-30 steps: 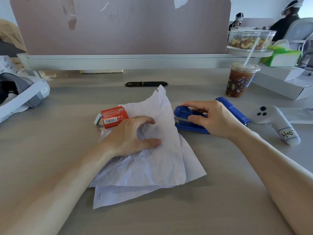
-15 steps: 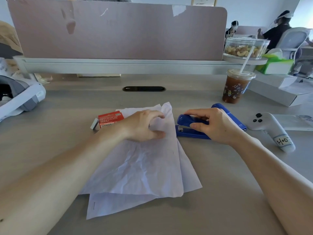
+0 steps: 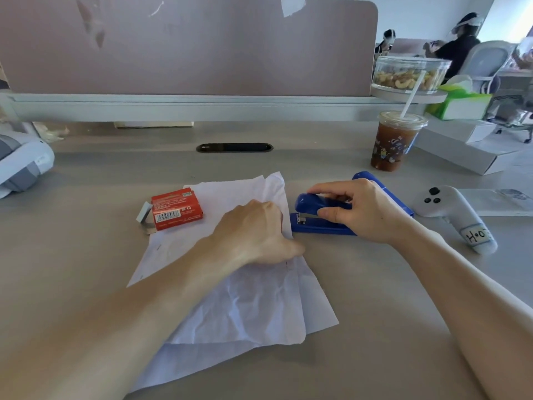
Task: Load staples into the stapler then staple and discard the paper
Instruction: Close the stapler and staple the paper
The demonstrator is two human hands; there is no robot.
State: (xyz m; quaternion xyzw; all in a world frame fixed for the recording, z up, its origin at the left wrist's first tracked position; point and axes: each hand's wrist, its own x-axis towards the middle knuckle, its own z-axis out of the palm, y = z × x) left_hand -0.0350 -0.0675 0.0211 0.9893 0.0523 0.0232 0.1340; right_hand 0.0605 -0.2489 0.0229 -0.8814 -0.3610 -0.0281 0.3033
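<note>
1. My right hand (image 3: 360,212) is wrapping around the blue stapler (image 3: 320,216), fingers lying over its top arm and thumb pressing its near side, so I am grasping it where it is sitting flat on the grey desk (image 3: 389,313).
2. The stapler's mouth is pointing left, toward the right edge of the paper (image 3: 253,307); I cannot tell whether the paper's edge is lying inside the mouth.
3. My left hand (image 3: 256,232) is pressing down on the crumpled white sheets, fingers curling at their right edge just beside the stapler's nose; whether they are pinching the paper or only pinning it, I cannot tell.
4. The sheets are lying stacked and slightly offset on the desk in front of me.
5. The red staple box (image 3: 176,209) is sitting on the paper's far left corner, showing a barcode on its near face; its small print is too blurry to read. Its grey inner tray (image 3: 144,216) is sticking out on the left.
6. A white controller (image 3: 452,212) is lying to the right of the stapler, wearing a taped label reading "H·O".
7. An iced drink cup (image 3: 395,142) with a straw is standing beyond the stapler, its printed pattern unreadable.
</note>
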